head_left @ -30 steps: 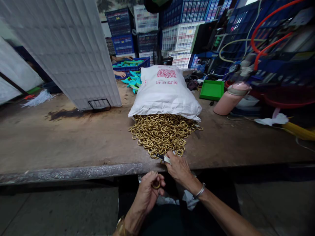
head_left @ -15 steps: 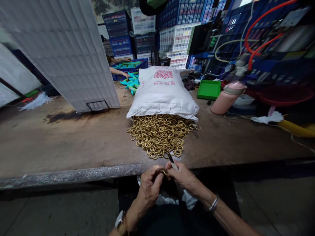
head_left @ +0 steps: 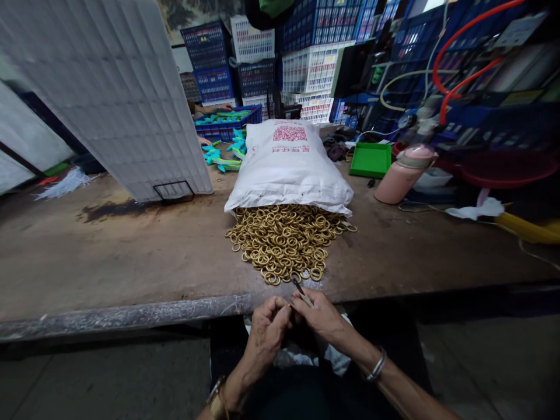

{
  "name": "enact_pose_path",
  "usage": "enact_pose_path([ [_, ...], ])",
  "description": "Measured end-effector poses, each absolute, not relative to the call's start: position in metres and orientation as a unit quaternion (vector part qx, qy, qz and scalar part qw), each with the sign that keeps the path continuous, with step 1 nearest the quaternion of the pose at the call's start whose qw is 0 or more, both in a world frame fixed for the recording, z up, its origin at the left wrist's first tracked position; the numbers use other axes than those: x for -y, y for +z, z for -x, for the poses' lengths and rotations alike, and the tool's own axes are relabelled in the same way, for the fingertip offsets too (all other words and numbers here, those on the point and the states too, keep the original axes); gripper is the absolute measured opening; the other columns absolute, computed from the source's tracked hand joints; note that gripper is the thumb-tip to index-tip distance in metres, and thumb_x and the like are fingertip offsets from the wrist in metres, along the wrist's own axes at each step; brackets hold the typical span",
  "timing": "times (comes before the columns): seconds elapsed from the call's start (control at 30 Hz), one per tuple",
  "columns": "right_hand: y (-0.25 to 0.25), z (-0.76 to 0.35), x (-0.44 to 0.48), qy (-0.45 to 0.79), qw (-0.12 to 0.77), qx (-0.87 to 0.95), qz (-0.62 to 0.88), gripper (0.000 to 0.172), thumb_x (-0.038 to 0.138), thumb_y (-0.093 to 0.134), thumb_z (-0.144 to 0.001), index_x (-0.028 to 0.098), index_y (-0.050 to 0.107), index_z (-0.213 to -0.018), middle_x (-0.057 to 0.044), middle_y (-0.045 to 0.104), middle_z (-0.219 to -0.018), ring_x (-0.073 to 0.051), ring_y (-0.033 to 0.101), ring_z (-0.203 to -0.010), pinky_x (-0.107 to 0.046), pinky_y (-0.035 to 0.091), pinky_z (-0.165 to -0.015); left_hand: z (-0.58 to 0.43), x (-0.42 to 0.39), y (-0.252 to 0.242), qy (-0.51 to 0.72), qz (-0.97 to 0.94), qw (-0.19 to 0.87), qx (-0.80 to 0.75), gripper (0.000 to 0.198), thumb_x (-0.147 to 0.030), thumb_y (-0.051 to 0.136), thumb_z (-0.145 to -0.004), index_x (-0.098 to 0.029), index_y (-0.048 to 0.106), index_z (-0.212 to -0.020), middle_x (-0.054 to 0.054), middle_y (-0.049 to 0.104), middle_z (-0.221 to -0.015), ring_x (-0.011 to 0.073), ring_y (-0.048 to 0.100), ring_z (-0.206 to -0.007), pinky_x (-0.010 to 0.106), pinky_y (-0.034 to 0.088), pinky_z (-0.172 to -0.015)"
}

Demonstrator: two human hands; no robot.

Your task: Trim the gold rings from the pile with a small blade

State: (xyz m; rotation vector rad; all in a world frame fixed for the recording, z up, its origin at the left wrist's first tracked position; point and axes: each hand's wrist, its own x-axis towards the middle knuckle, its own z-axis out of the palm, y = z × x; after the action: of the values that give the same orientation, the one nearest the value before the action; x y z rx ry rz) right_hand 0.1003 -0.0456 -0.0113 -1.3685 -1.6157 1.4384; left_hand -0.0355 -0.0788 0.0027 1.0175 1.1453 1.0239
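Observation:
My left hand (head_left: 266, 329) is closed in a pinch just below the table edge, its fingertips meeting those of my right hand. A brass-coloured ring showed between them a moment ago; now the fingers mostly hide it. In my right hand (head_left: 321, 315) is a slim knife-like tool (head_left: 305, 296) with a pale handle and dark tip, which points up toward the table. Right beyond the hands lies a heap of brass-coloured rings (head_left: 284, 239), spilling from the mouth of a white woven sack (head_left: 291, 169) with red print.
A tall pale ribbed panel (head_left: 131, 105) stands at left. On the right are a green tray (head_left: 371, 159) and a pink bottle (head_left: 403, 178). Behind the sack, a co-worker's hand (head_left: 225, 108) is at a blue crate (head_left: 247, 115) of turquoise pieces. Stacked crates (head_left: 256, 41) rise farther back.
My fingertips have closed together and the ring between them is now mostly hidden. The tool has tilted slightly to the left. The co-worker's nearer hand has drawn back left behind the panel.

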Motion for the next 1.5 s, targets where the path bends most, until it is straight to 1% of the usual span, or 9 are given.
enact_pose_path([
  [0.13,-0.014,-0.099,0.046,0.526,0.275,0.620,0.513,0.024,0.036,0.044,-0.077,0.018,0.046,-0.062,0.006,0.046,-0.053,-0.009,0.041,-0.053,-0.020,0.032,-0.050,0.035,0.079,0.001,0.406,-0.371,0.690,-0.471,0.041,-0.052,0.054,-0.071,-0.015,0.047,-0.056,-0.006,0.039,-0.047,0.0025,0.023,-0.036,0.019,0.014,-0.037],
  [0.27,-0.011,-0.099,0.044,0.539,0.278,0.610,0.510,0.025,0.032,0.039,-0.080,0.017,0.049,-0.063,0.003,0.051,-0.055,-0.010,0.047,-0.054,-0.021,0.036,-0.054,0.035,0.081,0.002,0.409,-0.336,0.712,-0.461,0.039,-0.053,0.056,-0.070,-0.015,0.050,-0.065,-0.005,0.045,-0.051,0.0015,0.024,-0.035,0.018,0.014,-0.036],
  [0.43,-0.010,-0.102,0.043,0.456,0.259,0.649,0.551,0.025,0.029,0.036,-0.079,0.017,0.050,-0.062,0.001,0.053,-0.057,-0.012,0.049,-0.056,-0.023,0.036,-0.056,0.037,0.082,0.005,0.422,-0.348,0.710,-0.444,0.036,-0.051,0.053,-0.074,-0.016,0.048,-0.068,-0.008,0.039,-0.044,0.0026,0.023,-0.034,0.018,0.014,-0.036],
  [0.53,-0.009,-0.103,0.046,0.410,0.224,0.701,0.539,0.025,0.029,0.035,-0.080,0.019,0.048,-0.062,0.001,0.053,-0.057,-0.012,0.048,-0.056,-0.022,0.034,-0.054,0.038,0.081,0.005,0.434,-0.355,0.687,-0.462,0.036,-0.051,0.053,-0.073,-0.016,0.047,-0.067,-0.008,0.037,-0.043,0.0029,0.023,-0.035,0.018,0.015,-0.036],
  [0.73,-0.002,-0.099,0.054,0.369,0.135,0.772,0.501,0.015,0.010,0.037,-0.070,0.019,0.049,-0.069,0.000,0.058,-0.063,-0.013,0.053,-0.059,-0.021,0.032,-0.055,0.039,0.080,-0.001,0.442,-0.385,0.665,-0.463,0.037,-0.051,0.053,-0.073,-0.016,0.047,-0.066,-0.009,0.033,-0.044,0.0031,0.024,-0.037,0.018,0.017,-0.036],
  [1.03,-0.004,-0.101,0.050,0.245,0.048,0.787,0.564,0.020,0.009,0.037,-0.070,0.018,0.052,-0.081,-0.003,0.061,-0.066,-0.015,0.055,-0.060,-0.023,0.026,-0.052,0.040,0.090,0.007,0.428,-0.369,0.695,-0.445,0.035,-0.049,0.054,-0.074,-0.016,0.045,-0.066,-0.003,0.049,-0.055,0.0016,0.027,-0.037,0.017,0.016,-0.036],
  [1.23,0.000,-0.111,0.041,0.217,0.099,0.761,0.603,0.021,0.009,0.036,-0.074,0.018,0.052,-0.081,-0.001,0.059,-0.062,-0.013,0.053,-0.055,-0.022,0.025,-0.051,0.039,0.092,0.027,0.431,-0.354,0.709,-0.432,0.037,-0.051,0.056,-0.071,-0.015,0.048,-0.068,-0.005,0.045,-0.049,0.0019,0.027,-0.035,0.016,0.017,-0.035],
  [1.37,-0.005,-0.116,0.033,0.176,0.167,0.749,0.617,0.017,0.011,0.038,-0.075,0.020,0.051,-0.081,0.000,0.057,-0.061,-0.013,0.053,-0.056,-0.023,0.026,-0.052,0.041,0.090,0.013,0.420,-0.338,0.705,-0.460,0.039,-0.052,0.052,-0.074,-0.013,0.054,-0.076,-0.006,0.042,-0.045,0.0028,0.026,-0.034,0.016,0.017,-0.034],
  [1.5,-0.009,-0.109,0.028,0.157,0.169,0.751,0.619,0.011,0.017,0.043,-0.078,0.020,0.050,-0.086,-0.001,0.061,-0.069,-0.014,0.056,-0.061,-0.023,0.027,-0.054,0.042,0.091,-0.002,0.445,-0.335,0.700,-0.448,0.035,-0.046,0.050,-0.078,-0.012,0.056,-0.075,-0.004,0.047,-0.049,0.0035,0.032,-0.037,0.016,0.023,-0.035],
])
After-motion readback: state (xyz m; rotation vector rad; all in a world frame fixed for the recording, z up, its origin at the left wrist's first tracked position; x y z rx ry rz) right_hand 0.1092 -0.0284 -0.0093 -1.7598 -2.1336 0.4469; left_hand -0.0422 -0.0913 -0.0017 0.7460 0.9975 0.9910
